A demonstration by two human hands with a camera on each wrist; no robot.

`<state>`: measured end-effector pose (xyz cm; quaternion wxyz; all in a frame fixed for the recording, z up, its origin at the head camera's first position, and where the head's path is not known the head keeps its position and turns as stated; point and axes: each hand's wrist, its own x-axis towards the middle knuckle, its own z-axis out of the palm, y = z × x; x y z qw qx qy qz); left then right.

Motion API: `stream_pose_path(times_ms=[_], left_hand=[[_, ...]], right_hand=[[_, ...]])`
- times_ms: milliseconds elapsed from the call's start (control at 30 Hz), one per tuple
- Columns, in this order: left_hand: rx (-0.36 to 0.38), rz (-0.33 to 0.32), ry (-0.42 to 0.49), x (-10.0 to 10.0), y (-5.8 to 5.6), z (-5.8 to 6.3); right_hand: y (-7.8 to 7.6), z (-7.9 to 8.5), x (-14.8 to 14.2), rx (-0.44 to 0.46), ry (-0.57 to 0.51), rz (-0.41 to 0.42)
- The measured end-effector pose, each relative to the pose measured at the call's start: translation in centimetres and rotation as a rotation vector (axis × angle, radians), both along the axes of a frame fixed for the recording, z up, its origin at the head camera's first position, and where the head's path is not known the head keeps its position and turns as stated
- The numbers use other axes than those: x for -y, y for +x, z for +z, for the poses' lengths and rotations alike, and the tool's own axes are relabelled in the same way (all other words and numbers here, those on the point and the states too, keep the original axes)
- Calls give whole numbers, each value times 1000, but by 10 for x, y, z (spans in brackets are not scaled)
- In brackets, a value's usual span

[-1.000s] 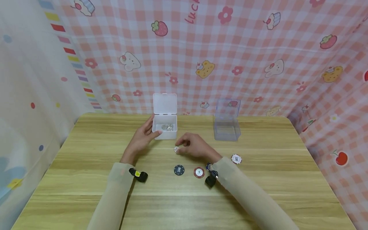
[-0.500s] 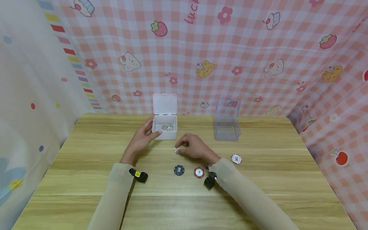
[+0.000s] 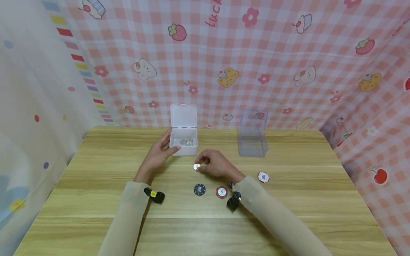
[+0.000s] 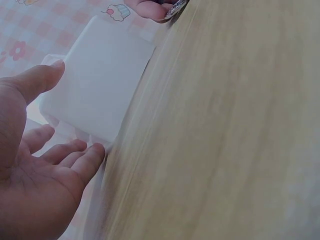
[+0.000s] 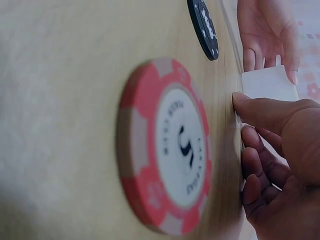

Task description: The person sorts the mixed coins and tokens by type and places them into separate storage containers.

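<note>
My left hand (image 3: 157, 153) holds the front left corner of an open white plastic box (image 3: 184, 150). In the left wrist view its thumb lies against the front wall and the fingers run along the box's side. Several silver coins (image 3: 189, 142) lie inside. Just in front of the box, my right hand (image 3: 216, 163) pinches one silver coin (image 3: 196, 166) between thumb and fingers, close over the table. The coin's edge (image 4: 176, 7) shows at the top of the left wrist view. In the right wrist view the right thumb and curled fingers hide it.
A clear box (image 3: 252, 147) with a raised lid stands at the back right. On the wooden table (image 3: 192, 234) lie a black poker chip (image 3: 199, 189), a red one (image 3: 221, 192), a white one (image 3: 263, 177) and a blue one (image 3: 231, 186) partly under the right wrist.
The coin in my right hand has tilted and now shows a brighter face. The right hand has shifted very slightly; the left hand and the white box stay put.
</note>
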<state>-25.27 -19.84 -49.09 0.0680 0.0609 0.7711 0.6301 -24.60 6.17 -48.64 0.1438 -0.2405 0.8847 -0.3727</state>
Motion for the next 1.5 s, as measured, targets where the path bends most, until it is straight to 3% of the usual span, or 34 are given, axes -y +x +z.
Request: stream_pose_path(times_ms=[300, 800, 1100, 1500], left_hand=[[-8, 8, -1, 2, 2, 0], [-24, 19, 1, 3, -3, -1], [-14, 10, 9, 1, -2, 2], [4, 3, 1, 2, -1, -1]], right_hand=[[-1, 4, 1, -22, -21, 31], [-3, 13, -1, -113, 73, 51], [0, 19, -5, -55, 55, 29], [1, 12, -5, 12, -34, -57]])
